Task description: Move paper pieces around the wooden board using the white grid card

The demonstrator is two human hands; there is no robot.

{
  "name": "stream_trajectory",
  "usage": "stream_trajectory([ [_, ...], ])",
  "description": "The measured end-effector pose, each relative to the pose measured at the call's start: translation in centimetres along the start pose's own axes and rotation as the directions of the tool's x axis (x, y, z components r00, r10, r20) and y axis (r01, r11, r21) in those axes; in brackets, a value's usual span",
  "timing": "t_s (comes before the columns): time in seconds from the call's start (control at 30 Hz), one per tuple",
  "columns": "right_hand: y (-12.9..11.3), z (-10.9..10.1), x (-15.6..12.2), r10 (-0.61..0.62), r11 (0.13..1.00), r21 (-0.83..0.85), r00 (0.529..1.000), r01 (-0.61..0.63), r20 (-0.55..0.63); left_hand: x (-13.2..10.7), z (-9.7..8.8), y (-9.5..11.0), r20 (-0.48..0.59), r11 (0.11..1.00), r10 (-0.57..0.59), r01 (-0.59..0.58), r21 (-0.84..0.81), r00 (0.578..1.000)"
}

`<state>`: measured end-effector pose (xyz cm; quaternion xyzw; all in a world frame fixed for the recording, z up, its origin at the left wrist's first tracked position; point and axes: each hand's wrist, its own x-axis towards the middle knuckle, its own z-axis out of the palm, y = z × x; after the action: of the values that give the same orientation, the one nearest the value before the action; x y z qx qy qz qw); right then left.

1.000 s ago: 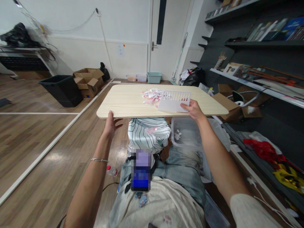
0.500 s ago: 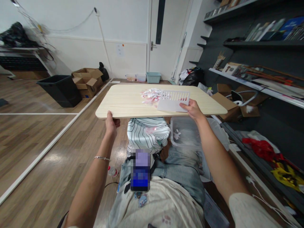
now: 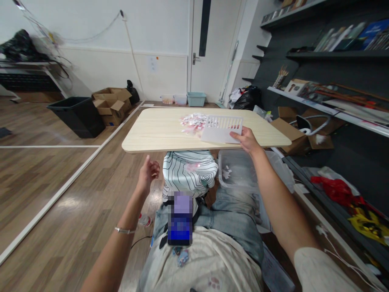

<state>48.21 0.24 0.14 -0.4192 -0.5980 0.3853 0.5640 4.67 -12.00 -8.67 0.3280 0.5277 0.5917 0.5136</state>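
Observation:
In the head view, a pale wooden tabletop [image 3: 154, 132] spreads out before me. A pile of small white and pink paper pieces [image 3: 193, 121] lies near its middle. My right hand [image 3: 249, 140] grips the right end of a white plastic panel [image 3: 217, 136] with a row of slots along its far side. The panel's left edge meets the paper pile and covers part of it. My left hand [image 3: 149, 170] hangs just below the tabletop's front edge, off the wood. Its fingers are loosely curled, the thumb stands apart, and it holds nothing.
Under the table are a cloth-covered surface [image 3: 190, 172] with wavy lines and a clear plastic bin [image 3: 237, 178] holding white scraps. A pixelated phone-like object [image 3: 180, 227] rests at my lap. Dark shelves [image 3: 334, 89] line the right. A black bin [image 3: 82, 117] stands left.
My left hand has let go of the tabletop's front edge and moved down and slightly right. My right hand and the slotted panel stay where they were.

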Motion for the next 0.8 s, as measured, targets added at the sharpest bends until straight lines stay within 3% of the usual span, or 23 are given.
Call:
stream_trajectory([
  [0.13,0.2,-0.1,0.1,-0.018,1.0,0.006,1.0,0.018,0.002,-7.4,-2.0,-5.7,-0.027,0.991,-0.018,0.022,0.132,0.999],
  [0.3,0.7,-0.2,0.4,-0.026,1.0,0.002,1.0,0.026,-0.012,-14.0,-5.1,-11.2,0.059,0.971,-0.219,0.212,0.11,0.974],
  [0.37,0.9,-0.3,0.6,-0.026,1.0,-0.004,0.999,0.026,-0.021,-15.1,-5.7,-12.6,0.106,0.968,-0.224,0.208,0.142,0.969],
  [0.5,1.0,-0.4,0.7,-0.024,1.0,-0.019,1.0,0.024,-0.019,-15.7,-5.4,-14.4,0.092,0.974,-0.097,0.076,0.214,0.991],
  [0.8,1.0,-0.4,0.6,-0.037,0.999,-0.022,0.999,0.037,-0.002,-16.1,-4.4,-15.2,0.055,0.975,-0.031,0.018,0.223,0.998],
])
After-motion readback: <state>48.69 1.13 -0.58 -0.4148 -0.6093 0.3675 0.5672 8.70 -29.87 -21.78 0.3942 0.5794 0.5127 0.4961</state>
